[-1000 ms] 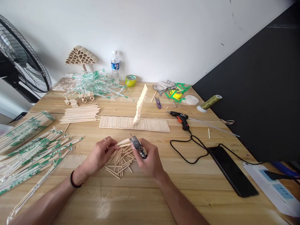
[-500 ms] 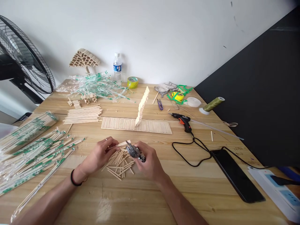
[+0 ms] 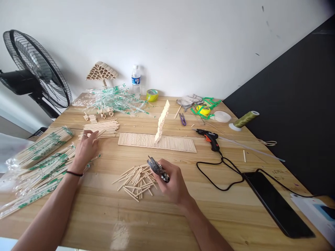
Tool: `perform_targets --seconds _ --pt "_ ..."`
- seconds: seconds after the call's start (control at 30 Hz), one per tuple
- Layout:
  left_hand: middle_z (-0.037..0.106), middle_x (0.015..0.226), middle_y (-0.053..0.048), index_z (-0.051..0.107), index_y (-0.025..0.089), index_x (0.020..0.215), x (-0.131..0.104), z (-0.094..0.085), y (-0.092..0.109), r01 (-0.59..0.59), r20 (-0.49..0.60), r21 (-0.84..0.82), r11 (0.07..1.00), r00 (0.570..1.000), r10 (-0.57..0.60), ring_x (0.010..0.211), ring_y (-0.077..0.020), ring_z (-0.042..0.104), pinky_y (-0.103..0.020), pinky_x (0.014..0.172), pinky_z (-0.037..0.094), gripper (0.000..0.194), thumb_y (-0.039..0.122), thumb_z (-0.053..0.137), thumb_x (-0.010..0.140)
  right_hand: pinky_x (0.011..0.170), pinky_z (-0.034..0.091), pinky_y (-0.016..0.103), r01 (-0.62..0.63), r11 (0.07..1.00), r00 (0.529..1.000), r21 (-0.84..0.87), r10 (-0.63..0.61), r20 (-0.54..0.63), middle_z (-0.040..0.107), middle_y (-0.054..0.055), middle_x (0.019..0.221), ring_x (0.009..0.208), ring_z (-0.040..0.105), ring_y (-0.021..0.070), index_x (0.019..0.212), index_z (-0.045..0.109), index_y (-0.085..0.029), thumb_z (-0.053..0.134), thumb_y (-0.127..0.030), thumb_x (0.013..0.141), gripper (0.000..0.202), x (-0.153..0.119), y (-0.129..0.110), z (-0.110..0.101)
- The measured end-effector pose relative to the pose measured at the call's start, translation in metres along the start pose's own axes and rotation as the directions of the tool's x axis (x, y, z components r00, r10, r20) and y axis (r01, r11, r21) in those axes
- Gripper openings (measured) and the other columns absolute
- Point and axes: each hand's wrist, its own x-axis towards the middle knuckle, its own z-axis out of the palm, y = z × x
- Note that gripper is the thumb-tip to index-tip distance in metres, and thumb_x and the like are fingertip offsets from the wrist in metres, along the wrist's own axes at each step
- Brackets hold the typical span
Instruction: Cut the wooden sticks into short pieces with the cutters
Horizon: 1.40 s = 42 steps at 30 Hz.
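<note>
My left hand (image 3: 87, 148) is at the bundle of long wooden sticks (image 3: 111, 127) on the left, its thumb and fingers closed on a wooden stick (image 3: 101, 134) that lies at a slant over the others. My right hand (image 3: 173, 181) is wrapped round metal pliers (image 3: 157, 169), whose jaws point up and left over the table. Just left of the pliers lies a loose heap of short cut sticks (image 3: 136, 179). Behind it is a flat panel of sticks laid side by side (image 3: 136, 140), with a rough-edged upright piece (image 3: 162, 120) standing on it.
Plastic-wrapped sticks (image 3: 39, 167) lie at the left, near a fan (image 3: 39, 69). Empty wrappers (image 3: 112, 99), a bottle (image 3: 135, 80) and tape (image 3: 152, 95) are behind. To the right are a glue gun (image 3: 209, 137) with a looping cord, purple snips (image 3: 182, 119) and a black phone-like slab (image 3: 277, 205).
My left hand has moved from the short-stick heap, left and away from me, to the long sticks. My right hand still holds the pliers beside the heap. The view has shifted slightly.
</note>
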Motion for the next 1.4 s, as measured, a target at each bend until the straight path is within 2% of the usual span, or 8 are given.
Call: perform_targets --seconds 0.1,0.2,0.33,0.57,0.87,1.07,1.27,1.4 --pt "0.054 0.152 -0.011 0.066 0.021 0.133 0.0 0.006 0.001 -0.017 0.031 -0.027 0.999 0.999 0.018 0.108 -0.0272 0.069 -0.037 0.087 0.054 0.041 0.024 0.046 0.097 0.061 0.037 0.027 0.008 1.0 1.0 -0.01 -0.009 -0.011 0.052 -0.002 0.07 0.064 0.049 0.0149 0.076 0.048 -0.024 0.057 -0.015 0.085 0.016 0.001 -0.002 -0.001" --pt "0.062 0.14 -0.014 0.068 0.017 0.127 0.002 0.007 0.001 -0.015 0.051 -0.039 0.999 0.999 0.017 0.117 -0.0301 0.066 -0.038 0.092 0.053 0.037 0.023 0.044 0.099 0.061 0.037 0.027 0.017 1.0 1.0 -0.012 -0.018 -0.014 0.053 -0.002 0.071 0.065 0.05 0.0154 0.077 0.048 -0.024 0.056 -0.013 0.083 0.015 0.001 -0.003 -0.001" --pt "0.067 0.128 -0.016 0.068 0.013 0.123 0.003 0.005 0.0 0.002 0.068 -0.033 0.999 0.998 0.001 0.112 -0.0324 0.067 -0.038 0.089 0.053 0.035 0.025 0.046 0.099 0.062 0.038 0.027 0.02 1.0 1.0 -0.013 -0.02 -0.018 0.052 -0.002 0.071 0.066 0.05 0.0157 0.079 0.049 -0.024 0.056 -0.011 0.082 0.014 0.001 -0.002 0.0" --pt "0.066 0.128 -0.018 0.066 0.014 0.128 0.003 0.002 0.002 0.043 0.084 -0.004 0.999 0.996 -0.042 0.112 -0.0355 0.066 -0.042 0.086 0.052 0.036 0.021 0.045 0.099 0.063 0.038 0.027 0.024 1.0 1.0 -0.014 -0.024 -0.02 0.053 -0.002 0.072 0.068 0.051 0.016 0.08 0.051 -0.023 0.055 -0.011 0.082 0.013 0.001 -0.001 -0.001" --pt "0.065 0.122 -0.016 0.068 0.017 0.111 0.002 -0.001 0.002 0.061 0.095 0.024 0.998 0.993 -0.063 0.105 -0.0321 0.067 -0.04 0.084 0.053 0.026 0.024 0.046 0.1 0.063 0.039 0.027 0.027 1.0 1.0 -0.014 -0.027 -0.012 0.056 -0.001 0.074 0.069 0.052 0.0167 0.081 0.053 -0.023 0.056 -0.012 0.083 0.012 0.002 -0.002 -0.001" --pt "0.066 0.123 -0.015 0.07 0.018 0.111 0.002 -0.001 0.004 0.047 0.102 0.014 0.999 0.994 -0.048 0.104 -0.0316 0.068 -0.039 0.081 0.052 0.028 0.026 0.044 0.101 0.064 0.04 0.027 0.014 1.0 1.0 -0.024 -0.014 -0.001 0.057 -0.001 0.075 0.069 0.053 0.017 0.082 0.054 -0.023 0.056 -0.012 0.083 0.012 0.001 -0.001 0.0" --pt "0.067 0.124 -0.014 0.068 0.018 0.106 0.0 -0.003 0.006 0.045 0.068 0.0 0.999 0.997 -0.045 0.101 -0.0298 0.067 -0.036 0.076 0.049 0.026 0.025 0.044 0.102 0.064 0.04 0.027 0.023 1.0 1.0 -0.012 -0.023 -0.008 0.058 0.0 0.075 0.07 0.054 0.0172 0.082 0.054 -0.023 0.056 -0.011 0.082 0.012 0.001 -0.002 0.0" --pt "0.067 0.122 -0.012 0.064 0.019 0.109 -0.005 -0.021 0.02 0.035 -0.046 -0.031 0.999 0.998 -0.036 0.1 -0.0281 0.067 -0.033 0.071 0.046 0.023 0.027 0.043 0.104 0.065 0.042 0.028 0.012 1.0 0.999 0.0 -0.012 -0.04 0.059 0.0 0.076 0.071 0.056 0.0175 0.082 0.056 -0.023 0.058 -0.012 0.082 0.011 0.002 -0.003 -0.001"
